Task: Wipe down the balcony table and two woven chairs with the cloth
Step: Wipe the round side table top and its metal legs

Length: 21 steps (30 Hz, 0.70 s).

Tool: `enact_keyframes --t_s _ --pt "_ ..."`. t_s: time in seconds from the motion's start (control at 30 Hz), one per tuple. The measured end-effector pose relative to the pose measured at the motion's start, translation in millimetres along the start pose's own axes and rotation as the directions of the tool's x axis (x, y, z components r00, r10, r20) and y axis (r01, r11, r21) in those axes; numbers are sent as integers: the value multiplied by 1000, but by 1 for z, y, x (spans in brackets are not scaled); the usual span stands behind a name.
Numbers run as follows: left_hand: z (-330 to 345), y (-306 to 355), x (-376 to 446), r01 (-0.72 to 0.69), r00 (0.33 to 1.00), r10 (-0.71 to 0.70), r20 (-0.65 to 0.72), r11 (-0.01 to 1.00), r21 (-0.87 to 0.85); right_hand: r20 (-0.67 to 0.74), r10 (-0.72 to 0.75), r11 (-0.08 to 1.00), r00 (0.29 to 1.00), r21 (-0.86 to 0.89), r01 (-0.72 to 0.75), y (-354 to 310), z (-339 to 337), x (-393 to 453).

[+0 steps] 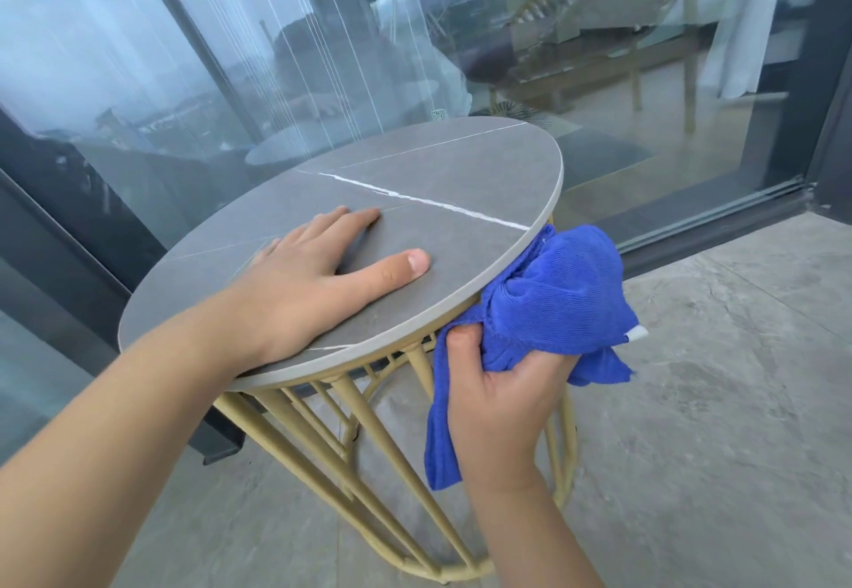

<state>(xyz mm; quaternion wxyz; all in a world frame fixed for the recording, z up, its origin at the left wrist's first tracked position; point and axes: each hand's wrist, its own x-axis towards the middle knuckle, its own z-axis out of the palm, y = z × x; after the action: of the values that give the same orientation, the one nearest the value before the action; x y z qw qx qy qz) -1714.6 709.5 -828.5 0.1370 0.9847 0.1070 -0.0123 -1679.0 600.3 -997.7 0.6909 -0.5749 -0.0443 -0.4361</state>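
Observation:
The round balcony table (452,172) has a grey stone-look top with white vein lines and a yellow wire-frame base (369,430). My left hand (313,283) lies flat on the near part of the top, fingers straight and spread. My right hand (502,394) grips a bunched blue cloth (558,301) just below and beside the table's right rim; the cloth touches the rim's edge and a tail of it hangs down past my wrist. No woven chair shows directly; one appears only as a reflection in the glass.
A glass sliding door (276,57) with a dark frame stands right behind the table, its floor track (719,209) running to the right. Grey tiled floor (714,426) spreads to the right of and in front of the table.

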Motion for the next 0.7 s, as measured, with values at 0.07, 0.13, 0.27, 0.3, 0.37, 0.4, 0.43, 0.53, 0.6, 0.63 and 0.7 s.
enact_keyframes --t_s 0.07,0.13,0.27,0.3,0.37,0.4,0.43,0.53,0.6,0.63,0.7 --pt "0 3 0 4 1000 -4 7 1000 7 3 -11 1000 1000 3 11 7 2 1" --pt "0 9 -1 10 1000 -11 14 1000 23 -2 -2 1000 1000 5 3 15 3 4" --pt "4 23 1 32 999 -32 1 999 27 -9 32 999 999 32 -32 30 1 16" --pt "6 27 2 29 1000 -28 -3 999 35 -7 38 998 999 47 -38 33 -1 19" --pt "9 35 4 23 1000 -23 -8 998 52 -8 43 997 999 66 -43 36 -5 29" --pt "11 40 5 26 1000 -25 -10 998 51 -8 47 996 999 77 -47 37 -8 35" --pt "13 45 6 29 999 -29 -14 999 43 -5 59 994 998 96 -58 38 -10 41" --pt "19 61 9 14 1000 -14 -19 999 43 18 83 988 996 130 -84 42 -18 62" --pt "21 70 11 -16 1000 16 -6 996 88 48 108 982 993 147 -114 47 -23 77" --pt "20 74 11 -23 1000 23 6 994 104 65 131 977 989 158 -140 51 -26 85" --pt "17 77 11 -48 999 46 22 992 116 101 169 969 980 163 -184 57 -31 103"
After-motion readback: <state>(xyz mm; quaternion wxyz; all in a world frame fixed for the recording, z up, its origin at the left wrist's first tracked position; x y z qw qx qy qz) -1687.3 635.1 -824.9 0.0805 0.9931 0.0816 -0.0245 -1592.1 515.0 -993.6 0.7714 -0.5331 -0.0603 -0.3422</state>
